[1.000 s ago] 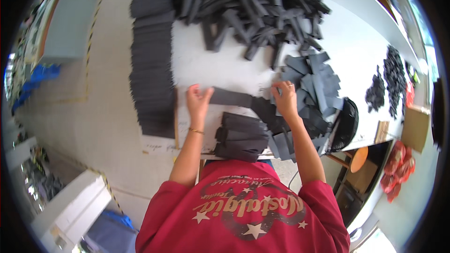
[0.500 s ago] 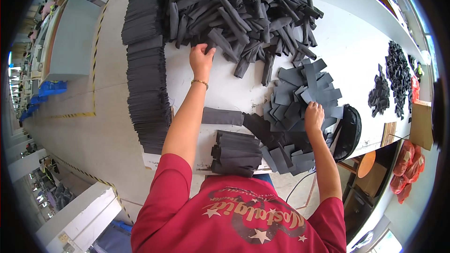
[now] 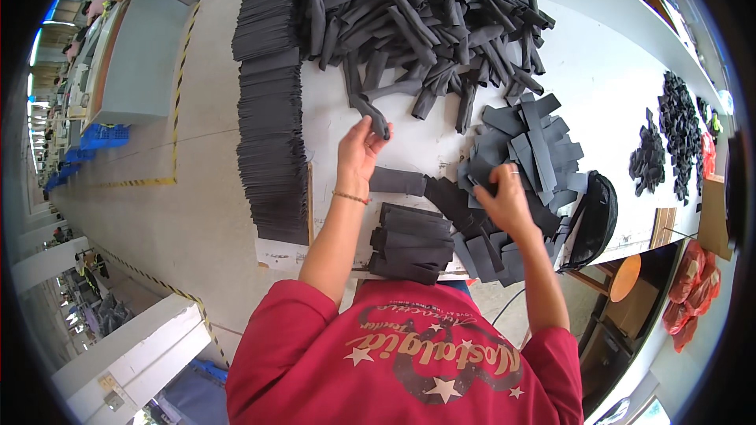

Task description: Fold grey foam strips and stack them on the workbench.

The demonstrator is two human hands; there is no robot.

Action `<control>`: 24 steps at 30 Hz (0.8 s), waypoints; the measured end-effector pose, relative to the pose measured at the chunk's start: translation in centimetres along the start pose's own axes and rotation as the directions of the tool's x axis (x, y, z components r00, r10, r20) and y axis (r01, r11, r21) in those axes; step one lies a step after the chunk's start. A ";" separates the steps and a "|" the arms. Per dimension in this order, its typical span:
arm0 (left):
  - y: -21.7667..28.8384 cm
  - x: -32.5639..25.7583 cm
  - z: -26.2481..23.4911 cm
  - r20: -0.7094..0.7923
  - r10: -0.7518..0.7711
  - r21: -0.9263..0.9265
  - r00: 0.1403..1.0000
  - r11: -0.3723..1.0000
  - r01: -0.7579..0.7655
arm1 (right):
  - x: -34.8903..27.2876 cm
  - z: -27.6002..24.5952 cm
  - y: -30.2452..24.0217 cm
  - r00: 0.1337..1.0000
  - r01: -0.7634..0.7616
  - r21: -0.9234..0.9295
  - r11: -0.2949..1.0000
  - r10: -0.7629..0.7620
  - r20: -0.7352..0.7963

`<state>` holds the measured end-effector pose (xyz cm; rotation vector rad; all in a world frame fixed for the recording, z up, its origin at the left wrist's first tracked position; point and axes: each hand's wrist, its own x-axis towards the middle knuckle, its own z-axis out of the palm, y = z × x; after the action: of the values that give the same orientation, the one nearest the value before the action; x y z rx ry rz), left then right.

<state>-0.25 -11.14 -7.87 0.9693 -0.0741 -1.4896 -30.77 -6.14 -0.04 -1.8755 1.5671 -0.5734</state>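
Note:
My left hand (image 3: 364, 148) is closed around one end of a dark fabric tube (image 3: 368, 112), just in front of a heap of similar tubes (image 3: 417, 24). The tube's far end reaches back toward that heap. Over a loose pile of flat grey pieces (image 3: 531, 145), my right hand (image 3: 506, 201) is closed in a pinch. A thin flat grey piece (image 3: 473, 181), seen nearly edge-on, shows at its fingertips. Close to my body lies a stack of dark fabric sleeves (image 3: 411, 244). One flat dark sleeve (image 3: 398, 182) lies beyond it.
Long rows of stacked dark pieces (image 3: 269, 126) line the white table's (image 3: 335, 122) left side. A black mesh-like bag (image 3: 592, 220) sits at the right edge. Smaller dark piles (image 3: 679, 126) lie far right. Red plastic bags (image 3: 693, 291) hang beside an orange round stool (image 3: 625, 278).
My left hand has drawn a fabric tube from the heap toward me. My right hand has moved slightly nearer and left, with a flat piece from the grey pile. The view has shifted slightly.

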 end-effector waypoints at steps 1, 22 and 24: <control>-0.4 -0.8 -0.3 0.020 -0.013 -0.032 1.000 0.999 0.013 | -0.2 0.7 -1.2 0.994 0.112 0.045 0.993 -0.113 0.006; 0.4 -12.8 1.2 0.203 -0.420 0.179 0.885 0.904 0.388 | -0.6 2.8 -11.9 0.875 0.478 0.118 0.870 -0.461 -0.145; -0.7 -11.8 -0.6 0.261 -0.344 0.125 0.902 0.939 0.322 | -0.7 2.6 -12.3 0.813 0.582 -0.031 0.812 -0.581 0.050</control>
<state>-2.21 -0.67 -2.63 0.8567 -0.1792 -1.9495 -20.44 -3.68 6.69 -2.3954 0.9568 -0.7579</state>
